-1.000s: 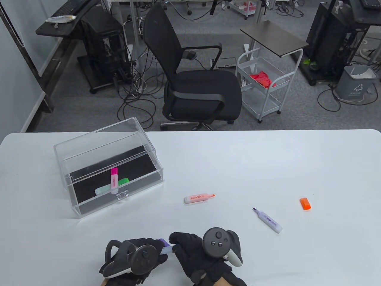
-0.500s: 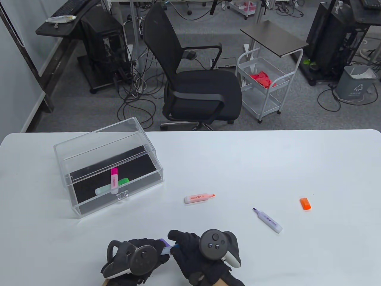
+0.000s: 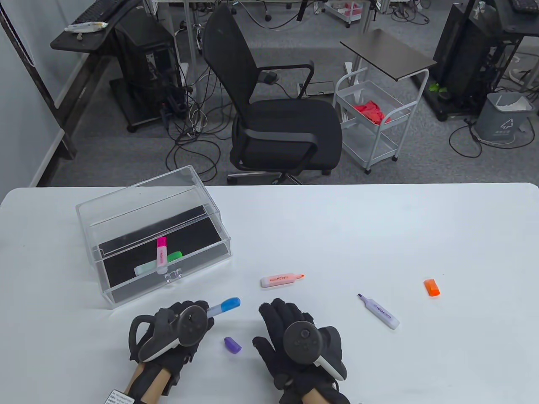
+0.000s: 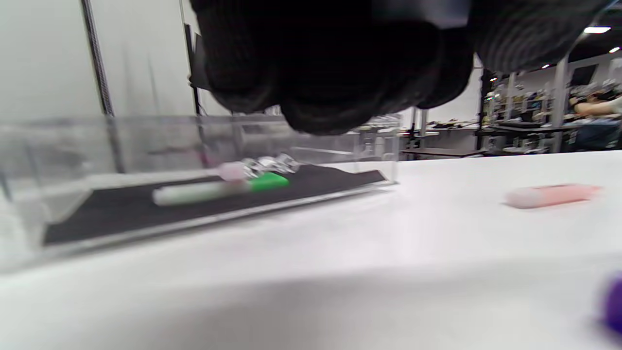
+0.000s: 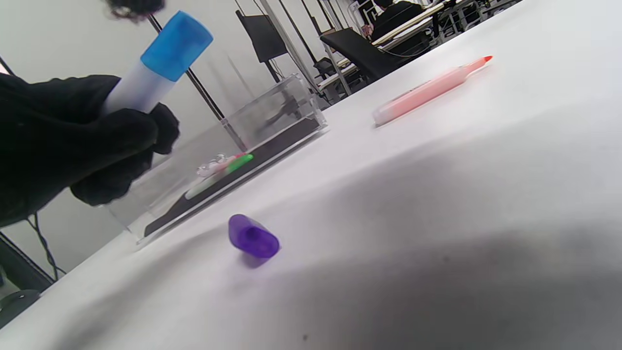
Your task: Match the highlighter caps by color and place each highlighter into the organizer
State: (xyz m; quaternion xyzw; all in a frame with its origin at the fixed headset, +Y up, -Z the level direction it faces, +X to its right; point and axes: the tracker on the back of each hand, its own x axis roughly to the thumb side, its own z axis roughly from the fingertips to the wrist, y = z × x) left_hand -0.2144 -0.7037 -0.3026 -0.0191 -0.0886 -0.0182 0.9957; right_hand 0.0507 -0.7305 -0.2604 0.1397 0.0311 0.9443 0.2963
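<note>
Table view: left hand (image 3: pixel 177 332) grips blue-capped pale highlighter (image 3: pixel 223 306), cap toward the clear acrylic organizer (image 3: pixel 153 240).
Organizer lies up-left, nearer this hand; right hand (image 3: pixel 294 341) flat, holding nothing.

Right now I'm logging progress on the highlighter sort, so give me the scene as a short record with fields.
left hand: grips the blue-capped highlighter, held above the table
right hand: fingers straight, holds nothing
purple cap: loose on the table between the hands
organizer: holds the pink highlighter and green highlighter, both capped
orange highlighter: uncapped, on the table
orange cap: apart, far right
purple highlighter: uncapped, right of the right hand
</note>
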